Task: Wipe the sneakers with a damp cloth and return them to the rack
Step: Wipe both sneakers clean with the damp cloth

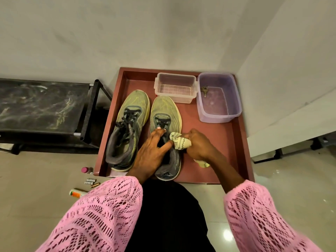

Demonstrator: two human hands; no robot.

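Two sneakers are being kept side by side on a reddish-brown tray (241, 142) with raised edges, which is lying on a pale glossy tiled floor (27, 188) in a corner formed by two light grey walls.

The left hand (151, 151) is being laid over the collar and tongue of the right sneaker (166, 113); its fingers are extended and spread, pressing on the shoe rather than curling round it. The right hand (199, 146) is being held clenched round a bunched pale yellow cloth (179, 141), which is being pressed against the outer side of the same sneaker. A tail of the cloth is hanging out below the right hand.

The left sneaker (130, 113) is being left untouched just beyond the left hand, toe toward the wall.

Ahead of the right hand, a clear plastic box (175, 90) and a lilac plastic tub (219, 99) are standing side by side at the far tray edge. A key (205, 90) is lying inside the tub.

Well to the outside of the left hand, a black rack (45, 106) is standing against the wall. Near the left sleeve, small batteries (91, 181), a tube (78, 193) and a pink-capped bottle (85, 169) are lying on the floor.
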